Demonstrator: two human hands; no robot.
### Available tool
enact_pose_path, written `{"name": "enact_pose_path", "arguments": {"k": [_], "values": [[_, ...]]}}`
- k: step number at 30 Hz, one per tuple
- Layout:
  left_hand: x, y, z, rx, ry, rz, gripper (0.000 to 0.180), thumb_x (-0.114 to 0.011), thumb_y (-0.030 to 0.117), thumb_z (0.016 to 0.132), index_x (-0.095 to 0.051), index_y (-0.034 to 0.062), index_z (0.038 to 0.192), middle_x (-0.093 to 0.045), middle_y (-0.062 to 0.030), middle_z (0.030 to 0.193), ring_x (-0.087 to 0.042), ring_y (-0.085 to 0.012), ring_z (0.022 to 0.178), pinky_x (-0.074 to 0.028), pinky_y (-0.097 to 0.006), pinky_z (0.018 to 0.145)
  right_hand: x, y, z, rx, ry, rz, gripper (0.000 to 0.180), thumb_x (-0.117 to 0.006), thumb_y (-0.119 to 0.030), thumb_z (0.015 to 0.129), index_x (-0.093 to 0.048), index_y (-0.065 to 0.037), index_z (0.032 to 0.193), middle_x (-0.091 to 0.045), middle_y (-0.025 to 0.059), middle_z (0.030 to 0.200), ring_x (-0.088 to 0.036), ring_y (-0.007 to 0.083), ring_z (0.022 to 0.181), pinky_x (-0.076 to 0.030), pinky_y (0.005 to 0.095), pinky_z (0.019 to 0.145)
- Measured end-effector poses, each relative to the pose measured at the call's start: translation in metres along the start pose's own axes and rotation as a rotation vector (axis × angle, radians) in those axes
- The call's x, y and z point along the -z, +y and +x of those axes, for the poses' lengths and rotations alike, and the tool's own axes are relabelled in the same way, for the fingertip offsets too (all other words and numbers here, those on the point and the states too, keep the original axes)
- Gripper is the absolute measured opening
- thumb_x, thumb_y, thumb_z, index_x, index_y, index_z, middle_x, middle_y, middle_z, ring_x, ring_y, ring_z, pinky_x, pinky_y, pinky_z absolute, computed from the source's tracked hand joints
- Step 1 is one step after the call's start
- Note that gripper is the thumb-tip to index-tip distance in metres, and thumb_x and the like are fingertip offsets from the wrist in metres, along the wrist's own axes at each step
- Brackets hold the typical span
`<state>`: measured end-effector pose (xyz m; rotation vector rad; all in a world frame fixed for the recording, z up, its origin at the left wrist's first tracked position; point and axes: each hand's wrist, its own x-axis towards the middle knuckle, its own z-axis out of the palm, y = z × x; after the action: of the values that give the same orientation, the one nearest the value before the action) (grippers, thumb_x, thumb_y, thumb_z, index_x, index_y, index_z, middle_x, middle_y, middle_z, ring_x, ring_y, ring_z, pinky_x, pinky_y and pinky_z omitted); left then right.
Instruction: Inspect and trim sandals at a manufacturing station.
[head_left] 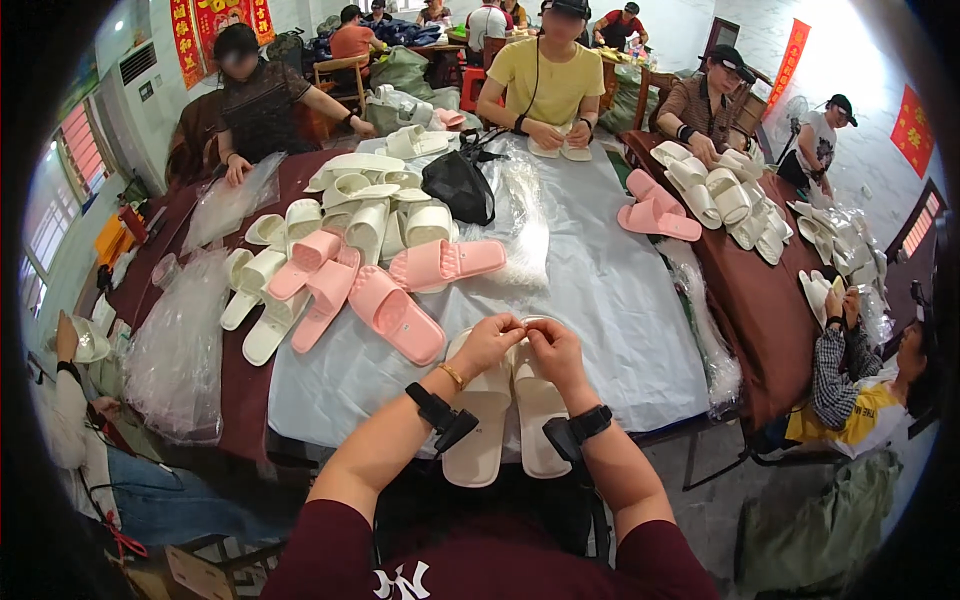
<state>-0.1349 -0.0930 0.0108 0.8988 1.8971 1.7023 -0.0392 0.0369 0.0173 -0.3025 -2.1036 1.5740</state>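
Note:
A pair of cream-white slide slippers [476, 425] lies side by side at the near table edge, their ends reaching out over it. Above the far part of the pair, my left hand [490, 340] has its fingers pinched together. Close against it, fingertips nearly touching, my right hand [555, 352] is pinched too. Whatever is between the fingertips is too small or too hidden to make out. My hands cover much of the slippers' straps. Just beyond my left hand lie pink slippers [400, 315], heaped against a pile of white slippers [365, 225].
A black bag [460, 185] and clear plastic bags [525, 220] lie mid-table. More clear bags [180, 350] hang at the left. Pink slippers [658, 205] and white slippers [725, 190] are at the right. Co-workers sit around, one in a yellow shirt [540, 85] opposite me.

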Motion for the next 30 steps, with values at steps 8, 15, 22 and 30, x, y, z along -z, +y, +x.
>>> {"name": "enact_pose_path", "arguments": {"k": [8,15,22,30], "values": [[0.003,0.001,0.001,0.02,-0.02,-0.01,0.018,-0.06,0.017,0.086,-0.063,-0.001,0.091,-0.065,-0.0049,0.081,-0.056,-0.0101,0.073,-0.046,-0.027,0.067,-0.003,0.002,0.011,0.004,0.021,0.056,0.017,-0.059,-0.005,0.085,-0.066,0.002,0.098,-0.069,0.0091,0.085,-0.064,0.0132,0.074,-0.051,0.0259,0.067],[0.003,0.011,-0.004,0.083,-0.104,-0.037,0.016,-0.057,0.015,0.09,-0.064,0.0013,0.094,-0.062,0.0003,0.086,-0.053,-0.0067,0.08,-0.044,-0.022,0.073,0.005,0.013,0.011,-0.12,-0.104,0.262,0.01,-0.058,-0.004,0.086,-0.064,0.002,0.092,-0.067,0.0041,0.082,-0.062,0.0094,0.075,-0.05,0.0238,0.067],[0.003,0.011,-0.008,0.072,0.053,-0.212,0.017,-0.059,0.016,0.09,-0.067,0.0025,0.097,-0.063,0.001,0.084,-0.053,-0.0062,0.076,-0.043,-0.021,0.069,0.001,0.007,0.002,-0.1,-0.028,0.227,0.01,-0.057,-0.007,0.088,-0.062,0.002,0.091,-0.066,0.0053,0.083,-0.061,0.0093,0.076,-0.048,0.0224,0.069],[0.003,0.019,-0.008,0.088,0.09,-0.234,0.019,-0.063,0.017,0.088,-0.07,0.0041,0.1,-0.064,0.002,0.082,-0.052,-0.0048,0.07,-0.042,-0.019,0.062,-0.005,0.002,0.002,0.008,0.007,0.041,0.01,-0.06,-0.007,0.085,-0.064,0.0,0.09,-0.066,0.0035,0.075,-0.059,0.0081,0.067,-0.048,0.0242,0.061]]}}
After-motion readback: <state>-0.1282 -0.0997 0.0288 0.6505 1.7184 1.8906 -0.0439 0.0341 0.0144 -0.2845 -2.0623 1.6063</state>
